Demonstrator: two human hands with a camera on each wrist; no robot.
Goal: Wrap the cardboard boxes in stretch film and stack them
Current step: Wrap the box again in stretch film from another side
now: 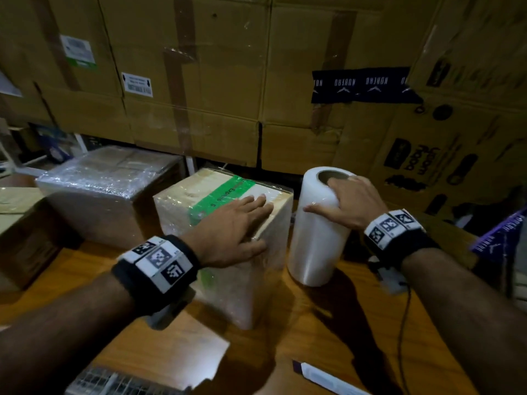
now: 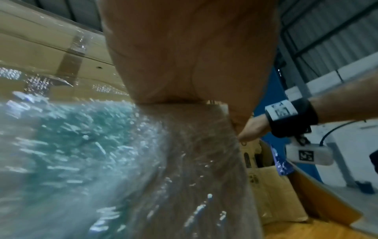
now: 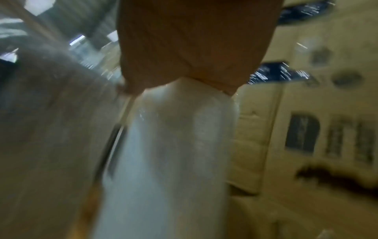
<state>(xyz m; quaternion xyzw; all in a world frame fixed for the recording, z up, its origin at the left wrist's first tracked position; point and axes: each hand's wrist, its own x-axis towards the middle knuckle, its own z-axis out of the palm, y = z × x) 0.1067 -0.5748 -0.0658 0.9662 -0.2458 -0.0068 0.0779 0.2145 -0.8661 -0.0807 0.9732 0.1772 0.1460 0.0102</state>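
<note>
Two film-wrapped boxes (image 1: 225, 223) (image 1: 105, 189), one stretch-film roll (image 1: 319, 229), two hands (image 1: 228, 226) (image 1: 350, 203).

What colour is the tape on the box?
Green tape with white; the head view shows it best.

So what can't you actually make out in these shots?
- Left hand fingertips: left wrist view, palm blocks them.
- Film roll base and right hand grip: right wrist view, motion blur.
- Green-taped box print: head view, film glare.
- Tabletop papers: head view, cut by bottom edge.
</note>
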